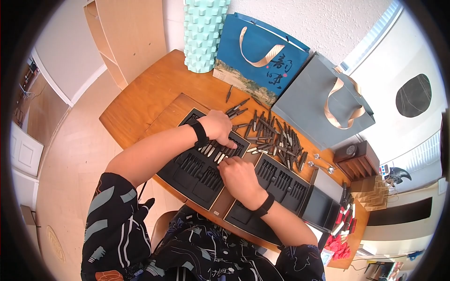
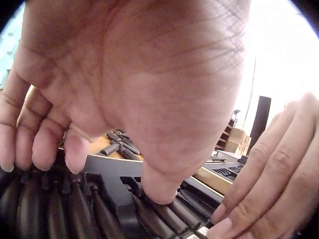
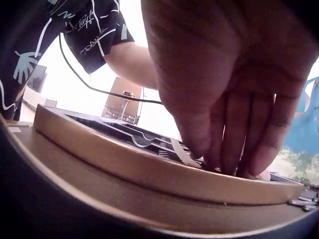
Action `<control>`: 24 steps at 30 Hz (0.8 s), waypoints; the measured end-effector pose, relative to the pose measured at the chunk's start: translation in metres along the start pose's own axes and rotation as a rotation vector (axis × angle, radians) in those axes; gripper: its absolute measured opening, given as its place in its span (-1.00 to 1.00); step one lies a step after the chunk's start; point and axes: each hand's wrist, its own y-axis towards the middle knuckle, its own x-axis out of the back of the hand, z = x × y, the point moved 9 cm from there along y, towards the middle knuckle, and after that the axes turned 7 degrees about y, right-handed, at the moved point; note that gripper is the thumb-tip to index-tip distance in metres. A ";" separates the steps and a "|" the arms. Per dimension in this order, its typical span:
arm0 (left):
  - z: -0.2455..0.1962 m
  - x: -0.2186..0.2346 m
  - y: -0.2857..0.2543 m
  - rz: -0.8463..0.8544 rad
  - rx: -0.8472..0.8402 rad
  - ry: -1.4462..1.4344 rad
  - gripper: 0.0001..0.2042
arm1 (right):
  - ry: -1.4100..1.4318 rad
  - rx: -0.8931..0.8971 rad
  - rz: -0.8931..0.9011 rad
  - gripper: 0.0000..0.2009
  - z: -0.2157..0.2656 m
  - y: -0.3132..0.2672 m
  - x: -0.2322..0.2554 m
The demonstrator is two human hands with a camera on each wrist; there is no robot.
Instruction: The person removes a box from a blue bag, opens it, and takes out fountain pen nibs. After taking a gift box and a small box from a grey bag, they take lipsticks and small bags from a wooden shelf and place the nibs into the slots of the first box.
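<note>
A case lies unfolded with two black slotted halves; its left half [image 1: 174, 174] is under both hands. Dark tapered pieces with silver ends [image 1: 211, 151], like small cutlery or tools, lie in a row of slots there. My left hand [image 1: 217, 125] reaches over the row, thumb pressing onto one dark piece [image 2: 152, 219] and fingertips resting at the tops of others. Beside it, my right hand [image 1: 240, 177] points its fingers down among the silver ends near the gold rim [image 3: 149, 172]. Its fingertips are partly hidden in the right wrist view.
Loose dark pieces [image 1: 283, 145] are heaped beyond the case. Behind them stand a blue gift bag [image 1: 262, 51], a grey bag [image 1: 309, 98] and a mint foam roller [image 1: 204, 35]. The case's right half [image 1: 248, 218] sits to the right, near a wooden rack [image 1: 356, 159] and red items [image 1: 338, 247].
</note>
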 end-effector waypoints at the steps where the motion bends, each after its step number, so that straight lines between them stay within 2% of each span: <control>1: 0.000 0.001 -0.001 -0.028 -0.014 -0.015 -0.14 | 0.013 -0.004 -0.005 -0.90 0.001 0.000 0.001; 5: -0.001 0.000 0.001 -0.016 -0.001 0.017 -0.14 | -0.003 -0.014 -0.082 -0.75 0.002 -0.002 0.006; 9: 0.002 -0.002 0.004 -0.040 -0.007 0.018 -0.12 | -0.030 -0.017 -0.083 -0.73 0.004 -0.002 0.006; 15: -0.001 -0.002 0.005 0.016 -0.042 0.049 -0.07 | -0.093 -0.019 -0.072 -0.74 0.002 -0.004 0.005; 17: -0.001 0.000 0.002 0.017 -0.019 0.049 -0.07 | 0.030 0.081 -0.200 -0.78 -0.007 -0.008 0.028; 18: 0.000 -0.001 0.002 0.015 -0.019 0.051 -0.07 | 0.030 0.015 -0.157 -0.85 -0.022 -0.007 0.036; 20: 0.000 -0.003 0.003 -0.020 -0.045 0.012 -0.07 | -0.062 -0.121 -0.331 -0.95 -0.060 -0.013 0.070; 21: -0.001 -0.003 0.003 -0.020 -0.045 0.009 -0.07 | -0.169 -0.174 -0.342 -0.93 -0.083 -0.018 0.077; 22: 0.000 -0.003 0.002 0.009 -0.041 -0.005 -0.07 | -0.187 -0.287 -0.349 -0.94 -0.105 -0.025 0.091; 24: 0.000 -0.005 0.002 0.037 -0.038 -0.017 -0.06 | -0.226 -0.378 -0.324 -0.95 -0.145 -0.038 0.097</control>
